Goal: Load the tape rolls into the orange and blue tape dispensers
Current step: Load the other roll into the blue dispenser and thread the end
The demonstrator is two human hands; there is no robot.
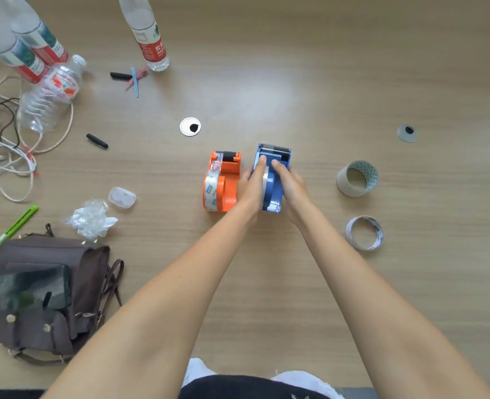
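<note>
The orange tape dispenser [230, 180] stands on the table with a clear printed tape roll [210, 189] seated in it. Right beside it is the blue tape dispenser [274, 198], its cutter pointing away from me, with a white roll [265, 180] showing between my hands. My left hand [252, 185] lies along the blue dispenser's left side, its fingers stretched straight over the top and pressing there. My right hand [292, 185] holds the dispenser's right side, one finger reaching toward the cutter. Two more tape rolls lie to the right: a tall one [356, 178] and a thin one [364, 233].
Water bottles [148, 33], cords [10, 151] and pens crowd the far left. A brown bag [50, 292], a green pen [11, 230], crumpled plastic [89, 218] and a small clear case [121, 197] lie at the near left. Two round cable grommets [190, 126] are set in the table.
</note>
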